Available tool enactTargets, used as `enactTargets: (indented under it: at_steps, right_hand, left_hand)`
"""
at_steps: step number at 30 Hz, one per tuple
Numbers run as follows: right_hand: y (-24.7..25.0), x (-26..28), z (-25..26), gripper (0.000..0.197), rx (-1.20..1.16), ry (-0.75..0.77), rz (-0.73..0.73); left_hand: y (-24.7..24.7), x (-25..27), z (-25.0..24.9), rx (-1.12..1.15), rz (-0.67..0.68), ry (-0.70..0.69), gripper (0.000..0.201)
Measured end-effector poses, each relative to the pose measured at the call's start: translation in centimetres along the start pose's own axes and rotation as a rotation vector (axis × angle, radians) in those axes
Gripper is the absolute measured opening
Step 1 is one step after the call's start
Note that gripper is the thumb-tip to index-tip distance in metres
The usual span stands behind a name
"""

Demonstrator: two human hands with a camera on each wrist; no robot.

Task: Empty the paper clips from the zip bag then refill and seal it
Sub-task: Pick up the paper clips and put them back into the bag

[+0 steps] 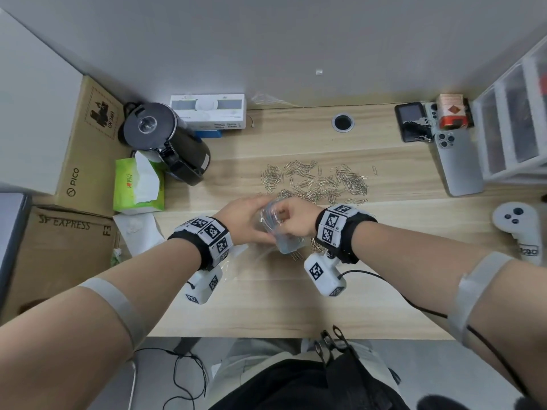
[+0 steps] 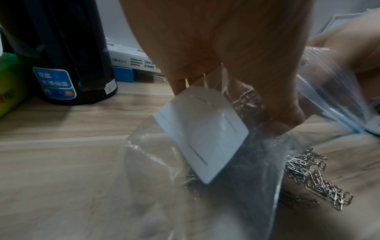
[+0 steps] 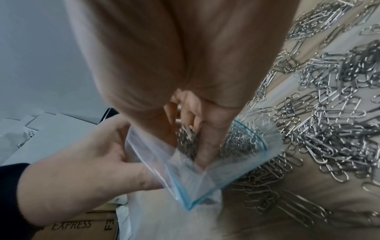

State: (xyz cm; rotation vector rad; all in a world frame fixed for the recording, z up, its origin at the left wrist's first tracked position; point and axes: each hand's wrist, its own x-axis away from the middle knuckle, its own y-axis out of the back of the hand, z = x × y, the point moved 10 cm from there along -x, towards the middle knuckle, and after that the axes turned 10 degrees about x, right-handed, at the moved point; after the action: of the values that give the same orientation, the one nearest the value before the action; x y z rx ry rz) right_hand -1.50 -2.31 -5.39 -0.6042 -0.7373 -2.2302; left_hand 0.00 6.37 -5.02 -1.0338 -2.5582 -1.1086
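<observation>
The clear zip bag [image 1: 281, 236] with its blue seal strip stands mouth-up just above the desk's middle. My left hand [image 1: 245, 221] grips the bag's left rim [image 3: 144, 155] and holds the mouth apart. My right hand [image 1: 291, 221] is at the mouth, its fingers [image 3: 207, 146] curled round a bunch of paper clips [image 3: 186, 138] that reaches into the opening. A white label [image 2: 200, 134] shows on the bag's side, with clips behind the plastic. Many loose silver paper clips [image 1: 316, 182] lie scattered on the wood beyond the hands, and a few [image 2: 316, 180] beside the bag.
A black kettle [image 1: 165, 140] and green tissue pack [image 1: 137, 186] stand at the left, with cardboard boxes [image 1: 59, 253] beyond. A phone [image 1: 457, 162], a white controller [image 1: 519, 229] and clear drawers [image 1: 515, 122] sit at the right. The desk's front edge [image 1: 266, 335] is near my body.
</observation>
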Motion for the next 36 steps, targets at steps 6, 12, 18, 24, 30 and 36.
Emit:
enactTargets:
  at_steps: [6,12,18,24,30,36]
  right_hand:
    - [-0.7,-0.1,0.2,0.034,-0.038,-0.004,0.087]
    - [6.1,1.1,-2.5,0.012,-0.163,-0.133,-0.239]
    - [13.8,3.6,-11.1,0.065,0.388,-0.555,-0.531]
    - [12.7,2.6,-13.1,0.117,0.600,-0.529,-0.378]
    - [9.7,0.0,-10.1,0.113,0.648,-0.288,-0.268]
    - [6.4,-1.0,-8.0,0.129,0.788,-0.206,-0.124]
  left_hand:
    - [1.0,0.8,0.0,0.071,-0.050,-0.009,0.077]
    - [1.6,0.9,0.2,0.052,-0.053,0.001,0.074]
    - [1.4,0.9,0.4,0.001,-0.026,0.036,0.071]
    - [1.5,0.8,0.4,0.115,-0.052,0.035,0.045]
    - [2.4,1.0,1.1,0.161,-0.096,0.105,0.040]
    - [2.8,1.6,1.5,0.168,-0.075,0.115,0.025]
